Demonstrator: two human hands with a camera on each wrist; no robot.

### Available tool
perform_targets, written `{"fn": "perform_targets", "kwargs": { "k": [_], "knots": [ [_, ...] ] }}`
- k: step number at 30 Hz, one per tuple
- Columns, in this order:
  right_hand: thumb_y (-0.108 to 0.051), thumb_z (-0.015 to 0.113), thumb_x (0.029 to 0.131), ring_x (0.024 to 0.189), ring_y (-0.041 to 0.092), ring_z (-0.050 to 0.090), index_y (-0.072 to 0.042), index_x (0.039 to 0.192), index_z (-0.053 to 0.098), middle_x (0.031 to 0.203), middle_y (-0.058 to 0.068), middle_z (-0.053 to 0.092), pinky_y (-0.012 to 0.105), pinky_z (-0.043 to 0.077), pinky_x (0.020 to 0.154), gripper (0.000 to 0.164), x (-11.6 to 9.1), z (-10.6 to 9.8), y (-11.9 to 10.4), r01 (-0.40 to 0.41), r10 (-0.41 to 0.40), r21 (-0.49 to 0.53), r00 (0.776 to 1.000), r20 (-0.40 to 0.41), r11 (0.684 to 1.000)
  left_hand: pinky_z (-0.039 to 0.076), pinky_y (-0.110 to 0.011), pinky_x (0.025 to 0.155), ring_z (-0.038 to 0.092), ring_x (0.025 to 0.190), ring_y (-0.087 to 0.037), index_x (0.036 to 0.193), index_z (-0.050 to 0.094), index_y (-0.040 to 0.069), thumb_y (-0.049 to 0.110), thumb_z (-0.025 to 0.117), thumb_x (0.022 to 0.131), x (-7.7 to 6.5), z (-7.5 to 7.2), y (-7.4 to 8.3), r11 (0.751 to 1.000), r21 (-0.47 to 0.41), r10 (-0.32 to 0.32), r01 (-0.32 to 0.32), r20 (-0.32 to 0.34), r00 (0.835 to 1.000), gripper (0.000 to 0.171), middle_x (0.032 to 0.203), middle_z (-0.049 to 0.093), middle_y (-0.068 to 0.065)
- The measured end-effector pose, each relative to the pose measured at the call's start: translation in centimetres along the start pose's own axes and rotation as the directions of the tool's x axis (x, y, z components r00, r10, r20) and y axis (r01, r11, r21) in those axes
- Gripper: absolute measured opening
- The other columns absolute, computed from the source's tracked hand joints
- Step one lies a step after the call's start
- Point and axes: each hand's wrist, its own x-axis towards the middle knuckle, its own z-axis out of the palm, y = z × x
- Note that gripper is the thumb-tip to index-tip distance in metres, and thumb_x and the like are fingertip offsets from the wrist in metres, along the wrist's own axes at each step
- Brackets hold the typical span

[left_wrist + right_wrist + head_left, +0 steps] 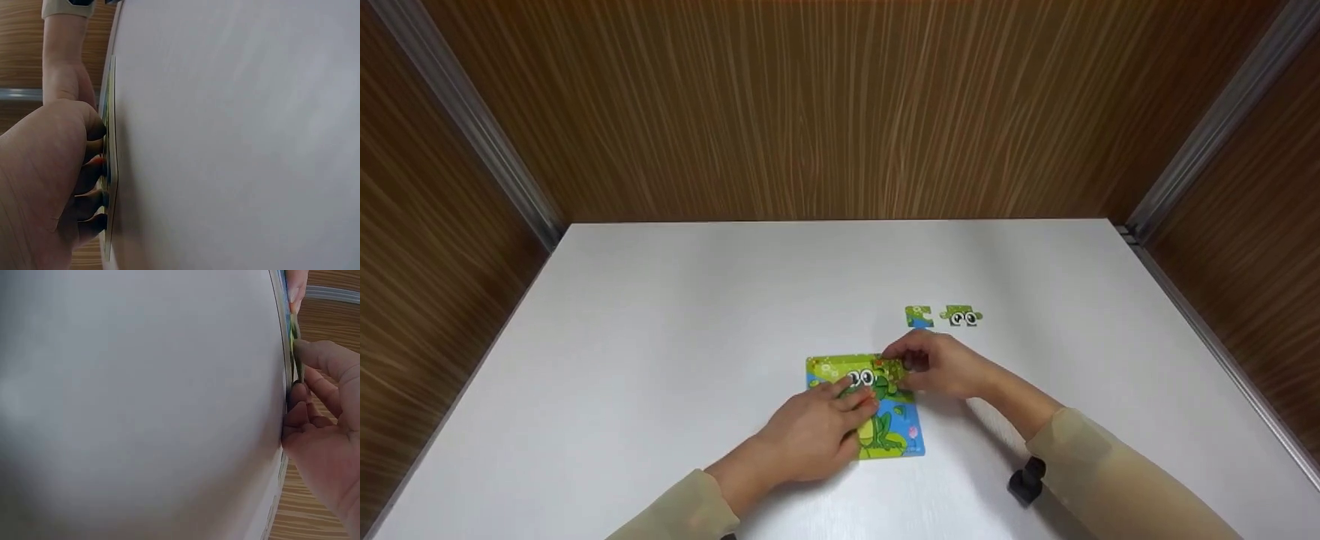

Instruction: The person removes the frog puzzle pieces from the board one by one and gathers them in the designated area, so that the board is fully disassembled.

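A frog jigsaw puzzle board [913, 445] lies on the white table, its picture mostly green and blue. My left hand [814, 435] rests on the board's left and middle part with its fingers extended, covering some of the frog; the left wrist view shows fingertips against the face of the board. At the board's upper right corner, my right hand [949, 369] pinches a green puzzle piece [892, 370] between thumb and fingers. The right wrist view shows this piece [299, 370] edge-on, slightly tilted off the board. Part of it is hidden by the fingers.
Two loose pieces lie on the table [697, 300] beyond the right hand: a green and blue piece [918, 316] and a piece with frog eyes [961, 316]. Wood-grain panels [840, 112] stand at the back and sides. A black device [1026, 481] hangs at the right sleeve.
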Motion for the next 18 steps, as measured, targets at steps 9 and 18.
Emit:
{"fn": "perform_targets", "kwargs": {
  "k": [9,18],
  "knots": [
    [-0.007,0.078,0.095,0.111,0.026,0.064,-0.007,0.135,0.07,0.128,0.004,0.069,0.035,0.054,0.086,0.041,-0.5,-3.4,0.1,0.043,-0.04,0.033,0.996,-0.079,0.999,0.038,-0.046,0.122,0.041,0.153,-0.028,0.158,0.053,0.02,0.03,0.041,0.11,-0.2,0.0,0.0,1.0,-0.014,0.001,-0.002,-0.015,1.0,0.05,0.161,0.048,0.0],
    [-0.003,0.076,0.096,0.118,0.03,0.063,-0.007,0.136,0.07,0.134,0.009,0.069,0.037,0.053,0.097,0.042,-2.1,-8.5,2.0,-0.06,0.067,0.045,0.984,-0.168,0.997,0.037,-0.045,0.123,0.039,0.154,-0.028,0.159,0.051,0.021,0.03,0.039,0.11,0.0,0.0,0.0,1.0,-0.014,-0.007,0.007,0.01,1.0,0.051,0.162,0.047,0.001]
  ]
}}
